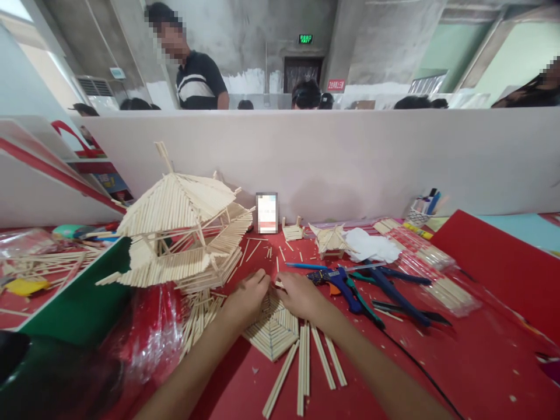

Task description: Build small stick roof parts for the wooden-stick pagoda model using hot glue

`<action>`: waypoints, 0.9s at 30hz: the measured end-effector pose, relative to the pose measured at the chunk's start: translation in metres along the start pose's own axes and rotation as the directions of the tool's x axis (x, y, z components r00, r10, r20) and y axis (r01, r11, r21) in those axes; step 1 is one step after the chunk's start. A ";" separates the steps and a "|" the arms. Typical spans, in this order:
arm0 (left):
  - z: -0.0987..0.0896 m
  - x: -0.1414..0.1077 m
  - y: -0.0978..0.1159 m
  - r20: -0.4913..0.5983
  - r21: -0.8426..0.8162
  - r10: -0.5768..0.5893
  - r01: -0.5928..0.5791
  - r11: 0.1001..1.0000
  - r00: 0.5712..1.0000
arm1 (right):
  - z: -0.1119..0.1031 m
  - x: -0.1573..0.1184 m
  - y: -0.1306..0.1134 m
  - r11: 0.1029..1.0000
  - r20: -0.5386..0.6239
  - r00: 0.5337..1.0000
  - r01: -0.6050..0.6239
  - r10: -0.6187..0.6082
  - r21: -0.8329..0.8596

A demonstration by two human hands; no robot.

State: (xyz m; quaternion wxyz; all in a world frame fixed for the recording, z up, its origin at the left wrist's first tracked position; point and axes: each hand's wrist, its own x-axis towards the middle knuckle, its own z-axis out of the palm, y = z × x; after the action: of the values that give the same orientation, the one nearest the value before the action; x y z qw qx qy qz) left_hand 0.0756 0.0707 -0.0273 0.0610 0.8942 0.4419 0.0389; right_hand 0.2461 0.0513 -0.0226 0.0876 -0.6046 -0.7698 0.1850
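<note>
A flat polygonal panel of pale sticks (273,335) lies on the red tabletop (236,385), with dark lines running out from its middle. Over its upper left edge is my left hand (251,294), fingers closed; what they pinch, if anything, is too small to make out. My right hand (300,294) is closed at the upper right edge, with a short stick end (279,284) showing at its fingertips. Loose sticks (304,373) fan out below the panel. A large stick pavilion model (175,227) stands to the left of my hands.
A blue glue gun (343,286) and pliers (398,294) lie at the right, near bagged sticks (441,286). Behind are a small stick model (329,240), white tissue (371,245) and a phone (266,213). A green board (83,297) stands left. People are beyond the partition (315,157).
</note>
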 end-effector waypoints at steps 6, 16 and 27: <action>-0.007 0.001 0.029 0.016 0.271 -0.074 0.067 0.960 0.997 | 0.000 0.000 0.001 1.000 0.001 1.000 -0.001 0.001 -0.013; -0.005 0.003 0.026 -0.038 0.313 -0.011 0.023 0.949 0.999 | 0.000 0.000 0.001 1.000 -0.016 1.000 0.013 -0.013 -0.026; -0.002 -0.002 0.012 0.055 0.154 0.018 -0.026 0.988 0.998 | -0.003 0.000 -0.001 1.000 -0.016 1.000 -0.002 0.001 -0.016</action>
State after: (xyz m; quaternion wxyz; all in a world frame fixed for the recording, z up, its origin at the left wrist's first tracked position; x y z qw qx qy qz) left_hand 0.0830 0.0619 -0.0235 0.0028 0.9018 0.4318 -0.0188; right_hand 0.2466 0.0513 -0.0197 0.0889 -0.6072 -0.7701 0.1741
